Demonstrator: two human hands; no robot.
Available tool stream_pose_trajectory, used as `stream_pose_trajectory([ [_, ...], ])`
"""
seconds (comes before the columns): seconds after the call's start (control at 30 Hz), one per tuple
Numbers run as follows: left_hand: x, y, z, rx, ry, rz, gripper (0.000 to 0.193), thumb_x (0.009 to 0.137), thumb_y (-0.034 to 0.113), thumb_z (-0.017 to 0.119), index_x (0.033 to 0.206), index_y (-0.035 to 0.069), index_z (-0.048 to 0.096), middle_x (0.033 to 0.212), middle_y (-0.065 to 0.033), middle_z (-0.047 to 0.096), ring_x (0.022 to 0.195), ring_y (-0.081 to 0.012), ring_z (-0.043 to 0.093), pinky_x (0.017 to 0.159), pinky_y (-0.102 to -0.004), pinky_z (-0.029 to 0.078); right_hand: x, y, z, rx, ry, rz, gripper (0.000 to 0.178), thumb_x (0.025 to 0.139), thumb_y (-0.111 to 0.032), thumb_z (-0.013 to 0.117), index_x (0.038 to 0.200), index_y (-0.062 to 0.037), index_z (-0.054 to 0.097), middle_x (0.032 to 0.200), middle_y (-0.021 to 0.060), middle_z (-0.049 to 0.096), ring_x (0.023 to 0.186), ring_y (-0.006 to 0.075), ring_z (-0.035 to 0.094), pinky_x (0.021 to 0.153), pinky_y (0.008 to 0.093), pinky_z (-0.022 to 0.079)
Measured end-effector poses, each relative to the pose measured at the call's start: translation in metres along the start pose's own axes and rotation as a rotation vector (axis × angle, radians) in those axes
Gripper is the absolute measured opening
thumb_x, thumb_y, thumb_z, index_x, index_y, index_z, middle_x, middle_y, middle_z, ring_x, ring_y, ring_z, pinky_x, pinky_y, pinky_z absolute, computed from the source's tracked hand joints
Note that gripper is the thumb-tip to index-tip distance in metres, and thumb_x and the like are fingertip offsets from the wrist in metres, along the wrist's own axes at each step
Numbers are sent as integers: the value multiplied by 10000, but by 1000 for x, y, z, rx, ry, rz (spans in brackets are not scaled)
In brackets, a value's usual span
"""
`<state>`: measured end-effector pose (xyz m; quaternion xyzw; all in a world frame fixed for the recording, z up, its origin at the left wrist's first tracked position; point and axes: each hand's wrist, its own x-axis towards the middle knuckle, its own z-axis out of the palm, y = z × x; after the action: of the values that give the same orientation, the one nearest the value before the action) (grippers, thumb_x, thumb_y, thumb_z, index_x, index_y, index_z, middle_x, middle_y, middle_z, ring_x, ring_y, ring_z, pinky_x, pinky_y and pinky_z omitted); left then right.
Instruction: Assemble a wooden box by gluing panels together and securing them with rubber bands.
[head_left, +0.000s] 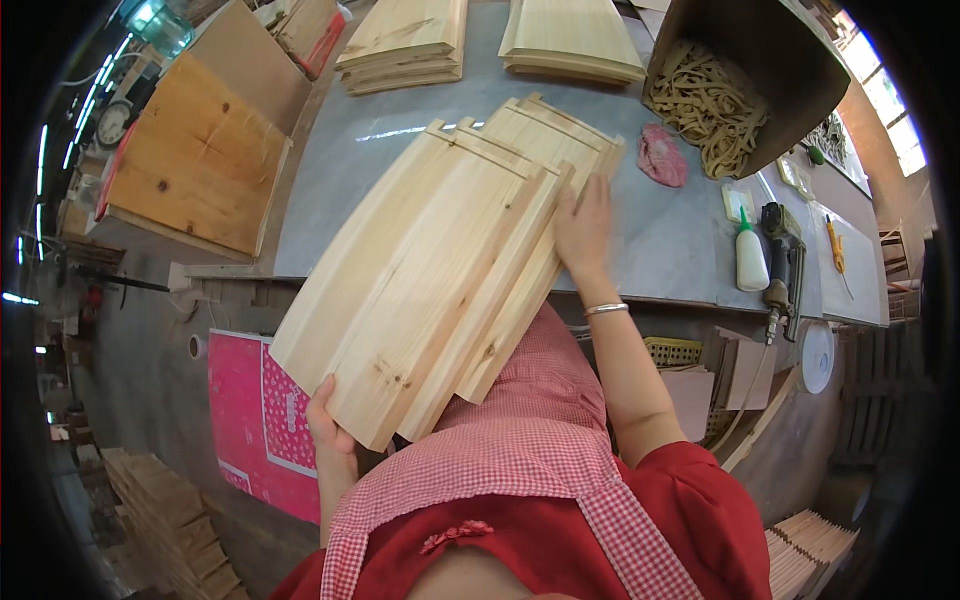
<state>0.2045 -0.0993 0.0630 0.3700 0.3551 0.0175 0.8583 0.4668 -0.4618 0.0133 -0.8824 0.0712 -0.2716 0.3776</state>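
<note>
Head view: loose stack of pale wooden boards (420,270), mid-frame, held across the near edge of a grey table (330,200).
Seemingly partway through handling: gathered, but with edges staggered, not yet squared. Slants with long axis from lower left to upper right of frame, notched ends uppermost. Clamped at the lower corner by the left hand (330,425); against the right edge, right hand (585,225), blurred, gripping or merely resting, cannot tell. At upper edge, two piles of similar boards (405,40).

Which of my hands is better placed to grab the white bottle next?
Likely your right hand, nearer the white bottle; your left hand holds the wooden boards at their near end.
</note>
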Motion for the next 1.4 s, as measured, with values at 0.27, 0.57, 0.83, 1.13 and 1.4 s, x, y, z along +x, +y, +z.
stream_pose_trajectory([
  [0.27, 17, 9, -7, 17, -103, 44, 633, 912, 200, 610, 1453, -25, 370, 1396, -190, 526, 1273, -338, 527, 1085, -464, 429, 4, -15, 36, 8, 57, 9, 650, 928, -222, 542, 1354, 223, 336, 1446, 421, 319, 1378, 538, 295, 1183, 522, 219],
  [0.57, 35, 27, 1, 6, -70, 42, 566, 926, 156, 640, 1413, -37, 427, 1353, -172, 562, 1258, -303, 543, 1066, -416, 449, 23, -46, 35, -168, 35, -116, 581, 921, -238, 551, 1375, 103, 426, 1472, 337, 371, 1389, 470, 337, 1158, 536, 253],
  [0.83, 20, 33, 15, 276, 134, 277, 531, 920, 87, 673, 1391, -38, 462, 1330, -134, 576, 1211, -255, 562, 1035, -384, 445, 63, -104, 53, -170, -470, -358, 338, 888, -280, 612, 1056, 12, 639, 1131, 208, 631, 1124, 359, 562, 1003, 482, 410],
  [1.13, 11, 15, 9, -33, 41, -7, 556, 937, 100, 649, 1425, -28, 413, 1376, -166, 547, 1258, -305, 539, 1081, -437, 440, 70, -100, 46, -185, -536, -256, 547, 875, -455, 617, 1156, 15, 622, 1185, 234, 638, 1158, 417, 557, 1011, 465, 437],
  [1.4, 22, 6, 57, 50, 39, 24, 561, 946, 111, 637, 1432, -28, 396, 1388, -179, 532, 1277, -315, 524, 1084, -447, 443, 112, -82, 44, -230, -605, -253, 576, 865, -512, 621, 1132, -4, 674, 1109, 251, 683, 1111, 402, 613, 953, 494, 484],
])
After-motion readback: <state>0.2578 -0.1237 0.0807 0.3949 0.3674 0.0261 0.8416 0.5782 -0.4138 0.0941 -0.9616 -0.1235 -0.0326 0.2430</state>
